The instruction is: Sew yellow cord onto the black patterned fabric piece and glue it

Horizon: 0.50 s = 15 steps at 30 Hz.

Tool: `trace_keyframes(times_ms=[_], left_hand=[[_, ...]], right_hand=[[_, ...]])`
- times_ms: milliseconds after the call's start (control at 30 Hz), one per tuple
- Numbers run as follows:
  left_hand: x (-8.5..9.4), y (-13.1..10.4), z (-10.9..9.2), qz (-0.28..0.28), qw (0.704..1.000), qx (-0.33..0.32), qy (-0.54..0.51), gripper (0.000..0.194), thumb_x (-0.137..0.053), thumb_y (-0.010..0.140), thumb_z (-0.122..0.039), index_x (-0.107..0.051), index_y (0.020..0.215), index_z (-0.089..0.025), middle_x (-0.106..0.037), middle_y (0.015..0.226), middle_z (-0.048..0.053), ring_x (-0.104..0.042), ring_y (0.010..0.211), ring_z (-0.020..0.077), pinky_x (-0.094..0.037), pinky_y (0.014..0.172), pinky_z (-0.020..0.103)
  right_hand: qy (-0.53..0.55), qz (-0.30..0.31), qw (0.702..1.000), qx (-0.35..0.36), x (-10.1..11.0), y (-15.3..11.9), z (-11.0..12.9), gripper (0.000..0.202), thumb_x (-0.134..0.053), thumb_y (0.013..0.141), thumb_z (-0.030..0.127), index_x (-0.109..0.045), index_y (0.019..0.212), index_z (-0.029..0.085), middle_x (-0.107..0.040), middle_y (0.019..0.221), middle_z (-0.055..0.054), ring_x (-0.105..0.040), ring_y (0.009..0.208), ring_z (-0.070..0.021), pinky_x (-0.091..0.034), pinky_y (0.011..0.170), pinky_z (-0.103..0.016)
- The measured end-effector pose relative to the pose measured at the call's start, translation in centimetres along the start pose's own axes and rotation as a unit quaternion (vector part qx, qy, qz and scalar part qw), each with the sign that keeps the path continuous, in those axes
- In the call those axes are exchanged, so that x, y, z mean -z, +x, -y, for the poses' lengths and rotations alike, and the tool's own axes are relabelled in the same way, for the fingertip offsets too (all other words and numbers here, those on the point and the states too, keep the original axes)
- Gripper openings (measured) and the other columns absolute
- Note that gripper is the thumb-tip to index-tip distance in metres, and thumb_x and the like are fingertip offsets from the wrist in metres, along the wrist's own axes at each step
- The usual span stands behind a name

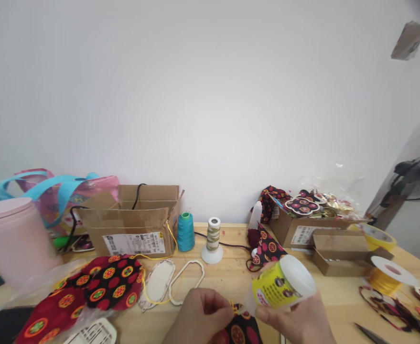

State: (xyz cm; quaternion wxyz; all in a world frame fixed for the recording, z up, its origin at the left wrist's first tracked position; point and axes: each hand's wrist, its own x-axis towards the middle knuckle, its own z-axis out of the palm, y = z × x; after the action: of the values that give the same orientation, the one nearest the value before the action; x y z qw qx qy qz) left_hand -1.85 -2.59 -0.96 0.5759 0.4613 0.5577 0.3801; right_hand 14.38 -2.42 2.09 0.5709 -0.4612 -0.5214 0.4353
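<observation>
My right hand (305, 319) is wrapped round a white plastic bottle (277, 285) with a yellow label, likely glue. The bottle is tilted, its rounded white end up to the right and its other end down toward my left hand (204, 316). The fingers of that hand are pinched together beside the bottle's low end; what is between them cannot be made out. Just below both hands lies a dark patterned cloth piece (243, 329), partly hidden by my left hand. Left of it rest a white oval frame (201, 274) and a pale oval panel (158, 282) with yellow thread across them.
Red and black patterned fabric (114, 282) lies on the left, near an open cardboard box (131, 222) and a pink bin (14, 243). Teal thread (186, 233) and a spool on a white base (212, 243) stand behind. Pointed dark blades (369, 333) lie at right, below an orange cord spool (385, 282).
</observation>
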Motion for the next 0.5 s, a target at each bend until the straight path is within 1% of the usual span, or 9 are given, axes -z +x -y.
trace_keyframes(times_ms=[67, 133, 267, 400, 500], left_hand=[[0.0, 0.0, 0.0, -0.004, 1.0, 0.002, -0.005, 0.021, -0.063, 0.056, -0.032, -0.052, 0.055, -0.013, -0.051, 0.042, -0.005, -0.044, 0.033, 0.0056, -0.03, 0.037, 0.019], [0.0, 0.0, 0.0, -0.002, 1.0, 0.003, -0.009, 0.022, -0.064, 0.056, -0.032, -0.052, 0.055, -0.014, -0.051, 0.042, -0.006, -0.044, 0.033, 0.0056, -0.03, 0.037, 0.018], [0.2, 0.0, -0.1, 0.007, 1.0, 0.0, -0.02, 0.025, -0.065, 0.055, -0.034, -0.053, 0.058, -0.013, -0.054, 0.045, -0.005, -0.045, 0.034, 0.0057, -0.031, 0.037, 0.019], [0.3, -0.2, -0.3, 0.015, 1.0, -0.014, -0.018, 0.028, -0.066, 0.055, -0.036, -0.054, 0.059, -0.012, -0.054, 0.047, -0.004, -0.047, 0.036, 0.0063, -0.031, 0.039, 0.019], [0.4, -0.4, -0.4, 0.03, 0.999, -0.023, -0.023, 0.029, -0.066, 0.054, -0.038, -0.055, 0.058, -0.012, -0.054, 0.049, -0.004, -0.046, 0.038, 0.0065, -0.032, 0.041, 0.02]], right_hand=[[0.002, 0.003, 1.0, -0.003, -0.1, 0.0, 0.0, 0.057, -0.078, 0.035, 0.042, -0.055, 0.082, 0.018, -0.067, 0.07, -0.007, -0.064, 0.064, -0.0288, -0.054, 0.054, -0.035], [0.011, -0.002, 1.0, -0.005, -0.1, -0.1, -0.2, 0.057, -0.079, 0.034, 0.039, -0.053, 0.081, 0.019, -0.067, 0.069, -0.007, -0.063, 0.063, -0.0283, -0.053, 0.053, -0.034], [0.007, -0.006, 1.0, -0.004, -0.2, 0.2, -0.1, 0.048, -0.078, 0.036, 0.031, -0.053, 0.074, 0.019, -0.066, 0.062, -0.003, -0.063, 0.059, -0.025, -0.053, 0.052, -0.031], [-0.004, 0.005, 1.0, -0.003, 0.0, 0.9, 0.6, 0.036, -0.076, 0.043, 0.032, -0.057, 0.07, 0.017, -0.067, 0.06, -0.004, -0.063, 0.055, -0.0227, -0.052, 0.05, -0.028], [0.003, 0.003, 1.0, 0.0, 0.3, 1.5, 0.5, 0.03, -0.074, 0.048, 0.033, -0.059, 0.068, 0.016, -0.069, 0.063, -0.006, -0.063, 0.059, -0.023, -0.052, 0.053, -0.028]])
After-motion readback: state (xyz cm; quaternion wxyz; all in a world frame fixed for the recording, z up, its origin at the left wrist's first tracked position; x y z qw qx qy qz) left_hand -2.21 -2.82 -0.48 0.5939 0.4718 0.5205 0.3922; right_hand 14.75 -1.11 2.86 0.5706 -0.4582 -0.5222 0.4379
